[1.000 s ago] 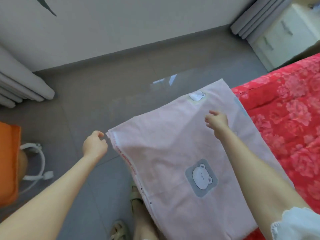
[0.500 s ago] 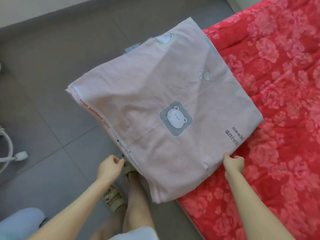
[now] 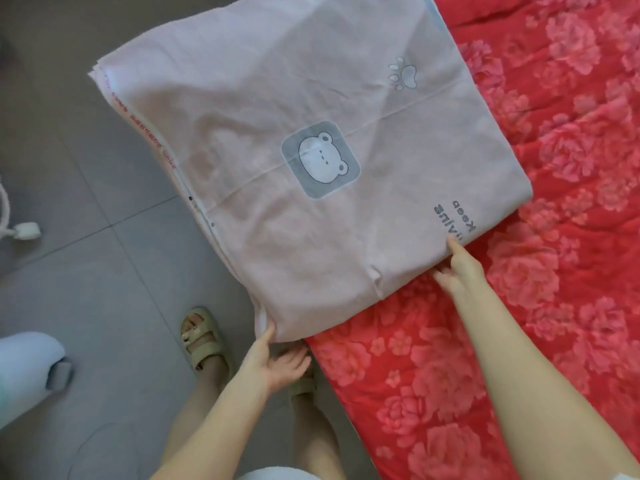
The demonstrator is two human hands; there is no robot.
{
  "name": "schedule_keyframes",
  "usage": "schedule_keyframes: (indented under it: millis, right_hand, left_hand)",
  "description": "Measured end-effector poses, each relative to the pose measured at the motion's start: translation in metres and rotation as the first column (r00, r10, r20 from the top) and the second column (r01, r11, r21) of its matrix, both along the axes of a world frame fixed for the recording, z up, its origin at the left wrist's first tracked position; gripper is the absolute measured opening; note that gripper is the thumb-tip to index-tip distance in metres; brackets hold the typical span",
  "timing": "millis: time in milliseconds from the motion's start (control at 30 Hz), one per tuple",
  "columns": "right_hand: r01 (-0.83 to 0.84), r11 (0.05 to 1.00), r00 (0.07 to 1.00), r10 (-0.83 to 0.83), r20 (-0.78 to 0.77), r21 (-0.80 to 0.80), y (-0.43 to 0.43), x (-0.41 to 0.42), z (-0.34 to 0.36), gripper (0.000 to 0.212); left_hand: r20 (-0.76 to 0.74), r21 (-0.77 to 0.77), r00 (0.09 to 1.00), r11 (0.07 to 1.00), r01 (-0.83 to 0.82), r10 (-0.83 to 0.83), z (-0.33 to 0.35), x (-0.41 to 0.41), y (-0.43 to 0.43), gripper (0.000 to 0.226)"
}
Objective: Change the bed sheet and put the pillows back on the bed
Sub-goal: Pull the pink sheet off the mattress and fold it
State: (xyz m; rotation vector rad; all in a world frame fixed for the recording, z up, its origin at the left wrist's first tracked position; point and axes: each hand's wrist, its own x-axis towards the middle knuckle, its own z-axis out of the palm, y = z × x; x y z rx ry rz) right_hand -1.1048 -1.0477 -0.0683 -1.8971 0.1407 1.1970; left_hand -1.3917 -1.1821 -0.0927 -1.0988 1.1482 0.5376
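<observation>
A folded pink bed sheet (image 3: 270,109) with a bear print lies half on the corner of the bed, half hanging out over the floor. The bed is covered by a red floral quilt (image 3: 540,258). My left hand (image 3: 273,358) pinches the sheet's near corner, thumb on top and fingers underneath. Along the sheet's near edge on the bed, my right hand (image 3: 457,268) has its thumb on top and its fingers tucked under the fold. No pillows are in view.
Grey tiled floor (image 3: 86,271) lies left of the bed. My sandalled feet (image 3: 201,337) stand beside the bed corner. A white cable with a plug (image 3: 20,232) lies at the far left, and a pale blue slipper (image 3: 31,362) sits lower left.
My view has tilted down from the wall to the bed corner. Both hands came back from the sheet's far edge to its near edge, and now each has hold of the sheet.
</observation>
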Motion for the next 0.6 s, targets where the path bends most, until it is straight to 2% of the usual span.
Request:
schedule_keyframes:
  millis: [67,133,267,333,400,433,500,533,600]
  right_hand:
    - [-0.002,0.999,0.999,0.003,-0.033,0.048,0.008,0.016,-0.001,0.009]
    - [-0.008,0.998,0.999,0.01,-0.05,0.056,0.018,0.031,-0.004,0.014]
    - [-0.022,0.999,0.999,0.024,-0.035,0.034,0.037,0.047,-0.007,0.032]
    - [-0.005,0.996,0.999,0.002,0.039,0.094,0.051,0.07,-0.022,0.057]
    - [0.003,0.989,0.996,-0.017,0.089,0.148,0.061,0.077,-0.01,0.087]
    - [0.01,0.985,0.994,-0.029,0.109,0.174,0.06,0.067,0.016,0.088]
    - [-0.021,0.975,0.984,-0.019,0.176,0.223,0.057,0.044,0.081,0.05]
    - [-0.036,0.972,0.974,-0.018,0.227,0.234,0.055,0.034,0.111,0.034]
    - [-0.062,0.956,0.956,-0.025,0.291,0.286,0.052,0.023,0.158,0.027]
  left_hand:
    - [-0.104,0.021,0.978,0.983,-0.18,0.182,-0.002,0.009,0.003,0.046]
    - [-0.169,0.058,0.957,0.972,-0.228,0.235,-0.001,0.013,0.005,0.028]
    - [-0.327,0.122,0.922,0.976,-0.179,0.21,0.004,0.013,0.002,0.02]
    - [-0.459,0.177,0.873,0.98,-0.093,0.166,0.019,0.009,-0.001,0.029]
    - [-0.653,0.177,0.752,0.984,0.032,0.093,0.042,0.005,-0.002,0.038]
    - [-0.74,0.181,0.668,0.98,0.087,0.077,0.057,0.003,0.0,0.038]
    - [-0.842,0.236,0.528,0.955,0.182,0.108,0.097,-0.002,0.007,0.034]
    - [-0.864,0.276,0.481,0.938,0.209,0.147,0.121,-0.006,0.012,0.033]
    - [-0.876,0.352,0.425,0.904,0.242,0.227,0.169,-0.015,0.018,0.03]
